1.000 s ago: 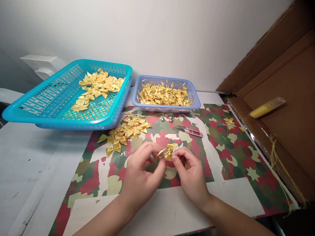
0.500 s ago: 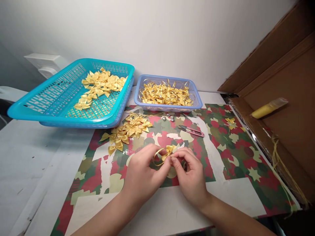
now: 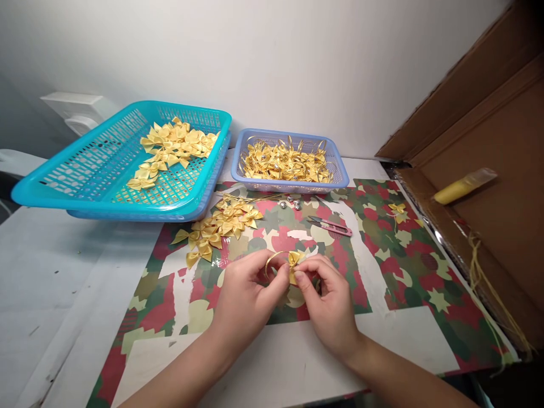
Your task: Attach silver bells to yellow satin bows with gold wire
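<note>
My left hand [image 3: 255, 289] is closed on a loop of gold cord [image 3: 269, 263], pinched between thumb and fingers. A yellow ribbon bow [image 3: 293, 259] sits at the loop's right side, between both hands. My right hand [image 3: 325, 297] pinches the bow's right side with thumb and forefinger. Fingertips cover part of where cord and bow meet. Beyond the hands lie a pile of yellow bows [image 3: 225, 224], several small silver bells [image 3: 296, 205] and pink-handled thread snips [image 3: 330, 225].
A turquoise basket [image 3: 106, 201] with loose bows stands at the left, stacked on another. A blue-violet basket [image 3: 293, 186] at the back holds bows with gold loops. On the right is a cardboard box wall [image 3: 488, 130] with a yellow tube [image 3: 463, 187] and hanging threads [image 3: 488, 283].
My left thumb and fingers have shifted slightly up and left along the cord. The bow now stands more upright between my hands, showing more of its front.
</note>
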Demonstrator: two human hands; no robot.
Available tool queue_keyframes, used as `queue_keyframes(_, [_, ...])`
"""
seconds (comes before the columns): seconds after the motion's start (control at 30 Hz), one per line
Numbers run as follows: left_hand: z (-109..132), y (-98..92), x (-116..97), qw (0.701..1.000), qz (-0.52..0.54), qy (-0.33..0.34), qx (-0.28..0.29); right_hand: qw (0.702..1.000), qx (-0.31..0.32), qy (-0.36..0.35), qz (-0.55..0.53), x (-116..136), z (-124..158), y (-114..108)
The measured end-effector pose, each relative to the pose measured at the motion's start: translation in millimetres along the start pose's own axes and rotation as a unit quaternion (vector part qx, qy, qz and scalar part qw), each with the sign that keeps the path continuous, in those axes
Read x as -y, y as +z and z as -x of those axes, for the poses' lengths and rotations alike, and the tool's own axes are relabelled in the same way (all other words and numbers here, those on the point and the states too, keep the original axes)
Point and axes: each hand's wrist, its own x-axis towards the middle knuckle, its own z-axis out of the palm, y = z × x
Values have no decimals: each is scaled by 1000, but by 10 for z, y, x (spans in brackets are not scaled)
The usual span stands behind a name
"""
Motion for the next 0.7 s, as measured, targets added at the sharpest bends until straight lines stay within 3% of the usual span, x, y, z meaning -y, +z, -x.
queue_keyframes(0.17, [0, 7, 31, 1000, 17, -20, 5, 999, 24, 27, -15, 24, -22, -39])
queue_keyframes(0.43, [-5, 15, 28, 998, 44, -46, 10, 997, 56, 11, 61, 37, -80, -120])
queue_keyframes(0.7, [-7, 8, 32, 995, 73, -58, 22, 996, 63, 33, 46, 44, -77, -139])
